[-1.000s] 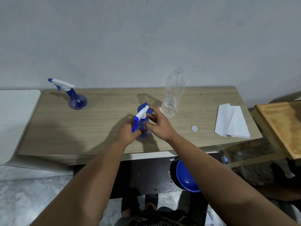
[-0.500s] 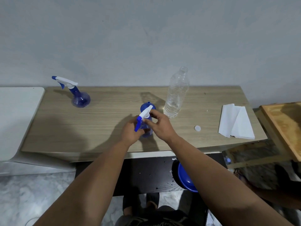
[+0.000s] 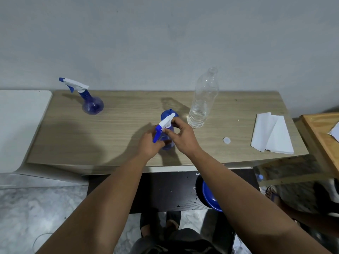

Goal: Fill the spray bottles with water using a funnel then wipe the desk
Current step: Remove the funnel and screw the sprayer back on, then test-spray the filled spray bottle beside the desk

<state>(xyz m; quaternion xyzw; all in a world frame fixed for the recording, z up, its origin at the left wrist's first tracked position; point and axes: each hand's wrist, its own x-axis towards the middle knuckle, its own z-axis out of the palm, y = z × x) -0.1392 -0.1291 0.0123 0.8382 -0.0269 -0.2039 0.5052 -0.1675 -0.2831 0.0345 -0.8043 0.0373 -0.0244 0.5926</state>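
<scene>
A blue spray bottle [image 3: 167,144] stands near the desk's front middle, its white and blue trigger head [image 3: 164,125] on top. My left hand [image 3: 149,143] grips the bottle's body from the left. My right hand [image 3: 180,135] pinches the collar under the trigger head. Just behind the bottle lies a blue funnel [image 3: 167,113], mostly hidden. A second blue spray bottle [image 3: 91,104] with its head on stands at the back left. A clear, nearly empty water bottle [image 3: 203,99] stands uncapped to the right, and its white cap [image 3: 226,140] lies on the wooden desk [image 3: 119,129].
Folded white paper towels [image 3: 271,134] lie at the desk's right end. A white surface [image 3: 18,121] adjoins the desk on the left, a wooden board [image 3: 322,136] on the right. A blue basin [image 3: 211,197] sits under the desk. Another person's foot [image 3: 273,194] shows at lower right.
The view has tilted and shifted slightly. My right hand's fingers have turned around the trigger head's collar; the nozzle stays pointed toward me on the left. The bottle stays in place.
</scene>
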